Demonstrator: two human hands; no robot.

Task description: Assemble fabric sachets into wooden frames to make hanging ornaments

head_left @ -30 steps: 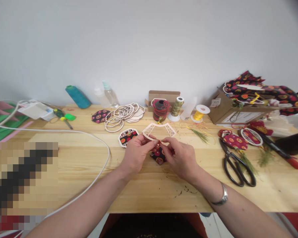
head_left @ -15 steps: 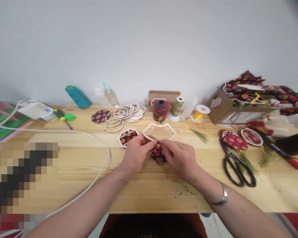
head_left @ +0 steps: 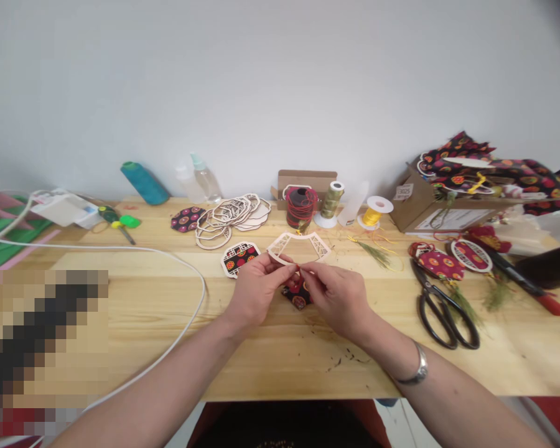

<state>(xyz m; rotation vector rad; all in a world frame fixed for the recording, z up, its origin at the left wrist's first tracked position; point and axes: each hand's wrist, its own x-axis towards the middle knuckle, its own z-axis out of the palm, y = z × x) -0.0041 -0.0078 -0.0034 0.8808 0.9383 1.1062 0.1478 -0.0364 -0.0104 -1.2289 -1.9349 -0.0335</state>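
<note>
My left hand (head_left: 256, 291) pinches the near edge of a pale fan-shaped wooden cut-out frame (head_left: 300, 246), holding it just above the table. My right hand (head_left: 338, 294) is closed in a pinch on a thin red cord (head_left: 300, 269) at the frame's lower edge, right beside my left thumb. Under both hands lies a small dark floral fabric piece (head_left: 297, 294), partly hidden. A finished octagonal ornament (head_left: 239, 257) with floral fabric lies just left of my left hand.
A stack of wooden cut-outs (head_left: 229, 216), thread spools (head_left: 301, 206), (head_left: 374, 213) and spray bottles (head_left: 206, 178) line the back. Black scissors (head_left: 441, 305) and floral ornaments (head_left: 441, 264) lie to the right near a cardboard box (head_left: 429, 211). A white cable (head_left: 182, 323) curves across the left.
My right hand's fingers have shifted slightly left along the red cord toward my left thumb. The frame and my left hand stay where they were.
</note>
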